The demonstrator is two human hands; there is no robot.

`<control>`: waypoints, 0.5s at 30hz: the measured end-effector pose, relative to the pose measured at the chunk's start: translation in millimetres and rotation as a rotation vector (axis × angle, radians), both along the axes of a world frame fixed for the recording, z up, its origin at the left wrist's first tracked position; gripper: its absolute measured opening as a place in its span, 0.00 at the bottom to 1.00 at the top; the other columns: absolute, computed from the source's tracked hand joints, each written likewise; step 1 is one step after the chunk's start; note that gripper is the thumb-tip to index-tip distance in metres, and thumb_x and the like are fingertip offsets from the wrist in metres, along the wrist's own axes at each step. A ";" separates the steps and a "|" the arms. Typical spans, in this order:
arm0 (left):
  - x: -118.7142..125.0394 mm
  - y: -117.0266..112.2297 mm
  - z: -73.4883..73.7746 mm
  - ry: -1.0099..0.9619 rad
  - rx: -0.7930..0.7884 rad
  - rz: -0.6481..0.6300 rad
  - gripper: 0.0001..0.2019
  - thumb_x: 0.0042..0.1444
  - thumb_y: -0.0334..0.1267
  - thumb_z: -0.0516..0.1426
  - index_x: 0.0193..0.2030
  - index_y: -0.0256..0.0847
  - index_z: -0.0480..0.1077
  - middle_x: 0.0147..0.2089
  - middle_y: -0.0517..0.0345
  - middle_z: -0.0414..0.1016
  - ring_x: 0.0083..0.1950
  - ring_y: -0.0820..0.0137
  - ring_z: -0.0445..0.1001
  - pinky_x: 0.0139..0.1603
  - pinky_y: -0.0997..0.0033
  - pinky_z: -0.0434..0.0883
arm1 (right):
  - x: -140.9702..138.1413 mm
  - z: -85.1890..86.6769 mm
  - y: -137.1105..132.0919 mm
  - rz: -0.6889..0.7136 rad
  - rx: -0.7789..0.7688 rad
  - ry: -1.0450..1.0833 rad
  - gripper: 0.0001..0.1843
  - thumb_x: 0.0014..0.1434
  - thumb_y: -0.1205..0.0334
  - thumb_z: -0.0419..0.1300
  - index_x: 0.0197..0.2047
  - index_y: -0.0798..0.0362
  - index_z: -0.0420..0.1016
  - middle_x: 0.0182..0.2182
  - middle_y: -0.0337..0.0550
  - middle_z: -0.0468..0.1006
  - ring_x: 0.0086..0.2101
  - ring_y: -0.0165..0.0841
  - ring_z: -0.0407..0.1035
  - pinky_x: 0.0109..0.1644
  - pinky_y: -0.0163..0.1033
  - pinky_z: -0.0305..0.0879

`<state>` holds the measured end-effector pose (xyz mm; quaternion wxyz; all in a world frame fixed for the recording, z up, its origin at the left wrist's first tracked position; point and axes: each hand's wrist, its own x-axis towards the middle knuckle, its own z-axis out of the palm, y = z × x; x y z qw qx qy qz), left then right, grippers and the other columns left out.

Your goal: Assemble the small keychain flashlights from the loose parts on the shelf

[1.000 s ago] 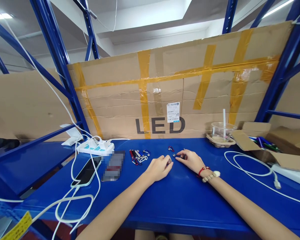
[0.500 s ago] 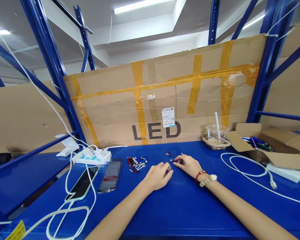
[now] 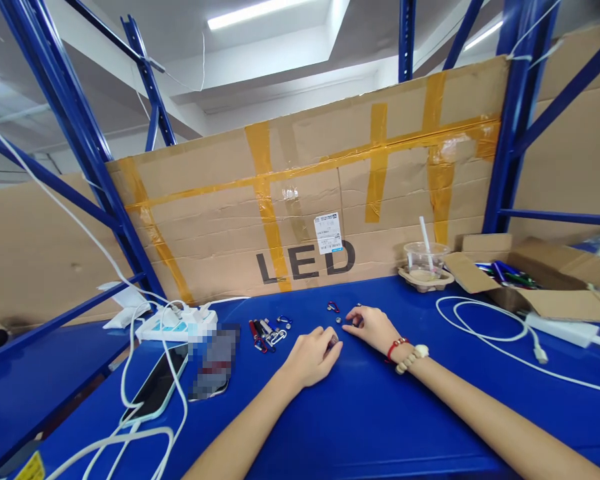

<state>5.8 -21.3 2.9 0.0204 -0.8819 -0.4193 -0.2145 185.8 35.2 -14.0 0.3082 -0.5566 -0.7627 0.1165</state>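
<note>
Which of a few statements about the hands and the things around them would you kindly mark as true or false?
1. A red bracelet sits at the wrist of the right hand. True.
2. The left hand lies flat and open. False: its fingers curl around a small object.
3. One red carabiner lies apart from the cluster of small items. True.
4. The clear plastic cup is strawless. False: a white straw stands in it.

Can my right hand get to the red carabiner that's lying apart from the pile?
Probably yes: the right hand is close by, and nothing seems to block the way to the red carabiner. A small round piece lies just nearer; whether the hand holds something is unclear.
</note>
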 end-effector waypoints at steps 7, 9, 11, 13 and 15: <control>1.4 0.3 0.9 -0.014 -0.015 0.011 0.11 0.60 0.40 0.42 0.34 0.41 0.61 0.32 0.59 0.68 0.32 0.72 0.68 0.33 0.74 0.64 | 0.9 2.2 0.4 0.070 -0.029 0.080 0.09 0.46 0.61 0.62 0.33 0.53 0.74 0.27 0.39 0.75 0.25 0.28 0.69 0.30 0.32 0.64; 1.1 0.5 1.6 -0.015 -0.009 0.025 0.11 0.60 0.41 0.42 0.33 0.41 0.61 0.32 0.59 0.68 0.32 0.72 0.68 0.33 0.74 0.64 | 0.8 1.8 1.3 0.090 -0.029 0.084 0.09 0.46 0.61 0.62 0.33 0.54 0.74 0.27 0.39 0.75 0.25 0.27 0.69 0.31 0.32 0.65; 0.2 1.1 2.1 -0.014 -0.009 0.038 0.11 0.60 0.41 0.42 0.34 0.41 0.62 0.31 0.59 0.68 0.31 0.72 0.68 0.33 0.74 0.64 | 1.3 1.0 2.7 0.107 -0.029 0.074 0.10 0.47 0.60 0.61 0.34 0.54 0.74 0.27 0.39 0.76 0.25 0.27 0.69 0.31 0.31 0.65; -1.0 2.0 2.0 -0.011 -0.010 0.047 0.12 0.60 0.41 0.42 0.34 0.41 0.62 0.32 0.58 0.68 0.31 0.72 0.68 0.33 0.74 0.64 | 2.4 0.3 4.4 0.113 -0.028 0.052 0.09 0.47 0.59 0.61 0.34 0.52 0.75 0.27 0.38 0.76 0.26 0.27 0.69 0.31 0.31 0.65; -2.3 3.1 1.2 -0.005 -0.007 0.050 0.13 0.61 0.41 0.41 0.34 0.41 0.63 0.32 0.58 0.68 0.32 0.72 0.69 0.34 0.74 0.64 | 3.6 -0.1 5.8 0.102 -0.029 0.032 0.09 0.47 0.57 0.61 0.33 0.50 0.75 0.27 0.37 0.76 0.26 0.28 0.70 0.30 0.31 0.64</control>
